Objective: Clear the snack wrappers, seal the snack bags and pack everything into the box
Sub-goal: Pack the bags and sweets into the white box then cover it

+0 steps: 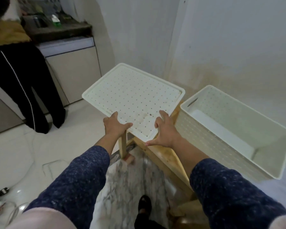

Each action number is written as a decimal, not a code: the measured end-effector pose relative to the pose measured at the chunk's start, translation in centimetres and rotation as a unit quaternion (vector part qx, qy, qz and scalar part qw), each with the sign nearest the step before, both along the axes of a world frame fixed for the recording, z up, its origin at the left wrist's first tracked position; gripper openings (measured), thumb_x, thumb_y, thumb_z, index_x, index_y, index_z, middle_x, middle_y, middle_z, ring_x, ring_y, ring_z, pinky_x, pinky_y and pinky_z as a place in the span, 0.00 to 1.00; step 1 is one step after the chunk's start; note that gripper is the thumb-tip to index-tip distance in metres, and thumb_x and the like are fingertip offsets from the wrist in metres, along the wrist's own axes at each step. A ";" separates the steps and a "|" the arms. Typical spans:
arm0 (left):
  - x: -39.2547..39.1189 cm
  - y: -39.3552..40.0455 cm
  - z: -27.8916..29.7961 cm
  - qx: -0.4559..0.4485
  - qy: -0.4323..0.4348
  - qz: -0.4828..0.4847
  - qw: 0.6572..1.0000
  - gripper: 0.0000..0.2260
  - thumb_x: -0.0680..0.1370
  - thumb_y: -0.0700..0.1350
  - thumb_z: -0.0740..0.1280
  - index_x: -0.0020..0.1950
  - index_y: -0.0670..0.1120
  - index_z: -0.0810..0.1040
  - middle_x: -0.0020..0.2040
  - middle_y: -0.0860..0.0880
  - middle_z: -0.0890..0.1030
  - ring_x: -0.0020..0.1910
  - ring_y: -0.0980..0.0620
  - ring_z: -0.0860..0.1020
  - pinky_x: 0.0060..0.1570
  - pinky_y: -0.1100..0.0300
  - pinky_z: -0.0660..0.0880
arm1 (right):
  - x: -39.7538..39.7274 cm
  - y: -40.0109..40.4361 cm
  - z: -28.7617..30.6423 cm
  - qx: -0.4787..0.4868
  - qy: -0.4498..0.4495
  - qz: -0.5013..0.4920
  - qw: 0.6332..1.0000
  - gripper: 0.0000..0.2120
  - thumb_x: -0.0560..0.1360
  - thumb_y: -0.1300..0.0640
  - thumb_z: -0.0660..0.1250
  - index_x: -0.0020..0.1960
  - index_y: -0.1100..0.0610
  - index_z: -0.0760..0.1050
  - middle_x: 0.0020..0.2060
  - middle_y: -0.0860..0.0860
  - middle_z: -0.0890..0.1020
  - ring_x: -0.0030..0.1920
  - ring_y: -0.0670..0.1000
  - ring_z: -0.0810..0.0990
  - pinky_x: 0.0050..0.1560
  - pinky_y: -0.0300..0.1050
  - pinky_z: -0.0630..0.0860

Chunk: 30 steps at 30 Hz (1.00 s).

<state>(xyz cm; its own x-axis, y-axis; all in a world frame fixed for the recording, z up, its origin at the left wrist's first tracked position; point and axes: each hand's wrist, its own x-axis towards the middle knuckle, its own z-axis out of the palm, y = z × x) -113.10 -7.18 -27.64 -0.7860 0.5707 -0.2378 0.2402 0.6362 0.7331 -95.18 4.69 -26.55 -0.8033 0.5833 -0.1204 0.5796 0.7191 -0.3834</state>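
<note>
We start with the room: a pale corner, white floor, and another person standing at a kitchen counter well off to the left, clear of our work.

The wooden tabletop carries the two things that matter. The box sits on its right side, open and turned at an angle, and as far as we can see it holds nothing yet. No snack bags or wrappers show anywhere in view, so we judge the step in hand to be dealing with the lid, not packing.

The lid, a perforated white panel, lies just left of the box and overhangs the tabletop's edge towards the floor. Because so much of it is unsupported, we should keep it level and carry it with both hands rather than drag it by one corner.

Our left hand grips the near-left edge, thumb on top and fingers curled under. Our right hand is spread wide at the near corner, fingertips resting on the lid's surface, thumb stretched back along the rim; it does not yet look closed on it. We would close that grip before lifting, then set the lid somewhere that leaves the box mouth free.
</note>
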 end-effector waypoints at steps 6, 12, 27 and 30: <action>-3.9 4.7 -4.0 -0.090 0.001 -0.018 0.996 0.41 0.70 0.59 0.72 0.75 0.42 0.60 0.73 0.40 0.64 0.73 0.42 0.60 0.67 0.55 0.64 | -4.0 4.2 -4.3 -0.041 -0.028 -0.005 0.999 0.37 0.53 0.31 0.75 0.48 0.52 0.62 0.76 0.53 0.50 0.75 0.59 0.48 0.74 0.56 0.55; -4.6 10.3 -7.2 -0.150 -0.032 -0.075 0.985 0.31 0.72 0.52 0.71 0.70 0.43 0.65 0.67 0.41 0.69 0.69 0.42 0.63 0.63 0.56 0.63 | -5.2 9.4 -7.6 -0.086 -0.143 -0.020 0.986 0.42 0.52 0.29 0.74 0.54 0.53 0.65 0.73 0.52 0.52 0.70 0.57 0.59 0.68 0.52 0.65; -5.5 16.4 -5.8 -0.293 0.220 -0.273 0.889 0.24 0.78 0.53 0.61 0.71 0.45 0.64 0.67 0.43 0.66 0.66 0.44 0.66 0.60 0.51 0.68 | -7.6 13.2 -6.9 -0.019 -0.197 -0.061 0.978 0.24 0.76 0.52 0.63 0.69 0.57 0.61 0.66 0.56 0.67 0.66 0.57 0.68 0.61 0.52 0.72; -5.7 16.7 -4.7 -0.281 0.244 -0.317 0.872 0.24 0.79 0.53 0.60 0.71 0.42 0.64 0.68 0.43 0.65 0.67 0.44 0.66 0.60 0.51 0.69 | -7.5 12.6 -5.6 -0.030 -0.181 -0.099 0.978 0.26 0.76 0.53 0.63 0.71 0.60 0.61 0.68 0.56 0.67 0.67 0.57 0.68 0.60 0.51 0.72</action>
